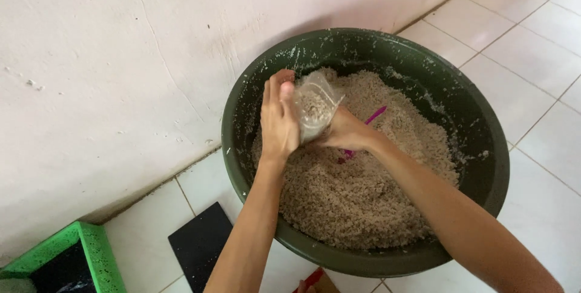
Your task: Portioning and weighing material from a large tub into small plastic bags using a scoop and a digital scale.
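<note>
Both hands over the far-left part of a big dark green basin (484, 166) full of pale grainy stuff (351, 196). Left hand (279, 125) is closed on the side of a small clear plastic bag (315, 108), w/ the thumb up by the opening. Right hand (348, 132) grips the bag's bottom from underneath, fingers curled. Pink scoop (375, 114) is stuck in the grains right behind the right hand. Basin sits on white floor tiles (532, 57) next to the wall (121, 57).

Purple utensil (374, 115) mostly behind hands (345, 132)

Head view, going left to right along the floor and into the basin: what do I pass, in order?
Green perforated basket → black flat mat → left hand → clear plastic bag partly filled with grain → right hand → pink scoop handle → far right rim of the dark green basin.
</note>
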